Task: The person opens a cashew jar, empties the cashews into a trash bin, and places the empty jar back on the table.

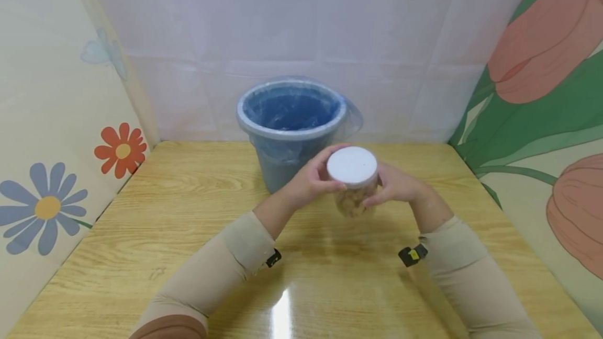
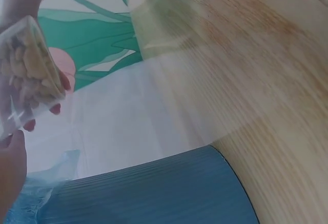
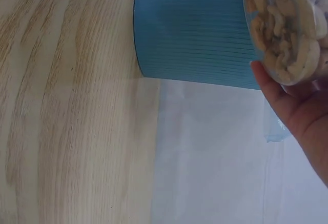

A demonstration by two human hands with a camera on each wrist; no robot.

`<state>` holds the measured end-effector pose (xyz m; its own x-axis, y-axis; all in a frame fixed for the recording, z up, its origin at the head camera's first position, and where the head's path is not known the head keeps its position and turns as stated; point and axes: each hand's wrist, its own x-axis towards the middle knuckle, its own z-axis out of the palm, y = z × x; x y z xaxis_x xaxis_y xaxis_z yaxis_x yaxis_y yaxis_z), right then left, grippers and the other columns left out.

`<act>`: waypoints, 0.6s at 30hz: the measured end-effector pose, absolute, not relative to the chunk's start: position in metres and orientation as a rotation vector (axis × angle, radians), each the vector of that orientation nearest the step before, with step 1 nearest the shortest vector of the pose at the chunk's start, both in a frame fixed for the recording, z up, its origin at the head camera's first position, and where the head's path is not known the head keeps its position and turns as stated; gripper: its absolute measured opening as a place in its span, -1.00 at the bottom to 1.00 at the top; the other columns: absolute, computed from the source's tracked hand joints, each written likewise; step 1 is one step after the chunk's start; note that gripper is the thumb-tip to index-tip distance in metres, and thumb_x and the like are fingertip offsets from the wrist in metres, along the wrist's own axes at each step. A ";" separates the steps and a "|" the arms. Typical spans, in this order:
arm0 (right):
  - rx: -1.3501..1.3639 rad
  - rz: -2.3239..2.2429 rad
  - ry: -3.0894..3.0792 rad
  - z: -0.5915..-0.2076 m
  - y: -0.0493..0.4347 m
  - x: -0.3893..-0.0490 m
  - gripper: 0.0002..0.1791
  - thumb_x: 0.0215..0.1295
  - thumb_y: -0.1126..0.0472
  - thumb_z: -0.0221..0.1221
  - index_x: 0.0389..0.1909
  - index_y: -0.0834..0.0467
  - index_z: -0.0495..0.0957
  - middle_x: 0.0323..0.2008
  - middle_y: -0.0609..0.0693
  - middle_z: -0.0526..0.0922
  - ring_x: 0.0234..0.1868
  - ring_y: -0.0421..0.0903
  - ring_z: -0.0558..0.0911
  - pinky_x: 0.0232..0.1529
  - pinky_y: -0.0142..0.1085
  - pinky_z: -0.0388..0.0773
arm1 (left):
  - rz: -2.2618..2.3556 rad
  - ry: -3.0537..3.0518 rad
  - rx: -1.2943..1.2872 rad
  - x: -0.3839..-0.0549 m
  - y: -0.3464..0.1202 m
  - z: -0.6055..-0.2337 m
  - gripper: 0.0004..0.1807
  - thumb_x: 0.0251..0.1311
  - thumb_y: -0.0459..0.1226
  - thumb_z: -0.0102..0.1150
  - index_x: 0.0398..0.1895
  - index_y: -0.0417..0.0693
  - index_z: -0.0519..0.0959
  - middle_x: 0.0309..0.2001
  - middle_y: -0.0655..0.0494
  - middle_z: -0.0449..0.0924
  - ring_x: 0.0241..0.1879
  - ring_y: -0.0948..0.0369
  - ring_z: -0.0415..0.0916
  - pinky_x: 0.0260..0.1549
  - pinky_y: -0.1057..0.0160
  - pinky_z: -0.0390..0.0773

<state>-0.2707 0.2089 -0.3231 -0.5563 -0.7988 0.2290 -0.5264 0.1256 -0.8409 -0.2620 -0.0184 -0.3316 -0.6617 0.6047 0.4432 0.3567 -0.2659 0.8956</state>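
While our left grip (image 1: 311,178) and right grip (image 1: 400,183) hold the jar (image 1: 349,202) (lid (image 1: 352,164) on), loosening either could drop it.

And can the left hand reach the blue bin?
Probably yes: the bin stands close, with the way apparently free, though the left hand grips a jar that the right hand also holds.

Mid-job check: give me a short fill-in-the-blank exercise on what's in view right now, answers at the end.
1. The lid on the jar is coloured ____.
2. The bin is coloured ____.
3. The left hand and the right hand are both holding the ____.
4. Left or right: in the head view, the jar is to the ____ of the bin's middle.

Missing words: white; blue; jar; right.
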 end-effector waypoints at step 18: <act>-1.145 -1.590 2.400 -0.330 0.201 -0.272 -0.02 -0.17 0.44 0.36 0.31 0.27 0.05 0.22 0.18 0.25 0.23 0.11 0.25 0.22 0.05 0.21 | 2.051 2.330 0.878 -0.249 -0.002 -0.319 -0.07 -0.08 -0.28 0.39 0.38 0.06 0.08 0.25 0.06 0.27 0.20 0.14 0.27 0.19 0.10 0.26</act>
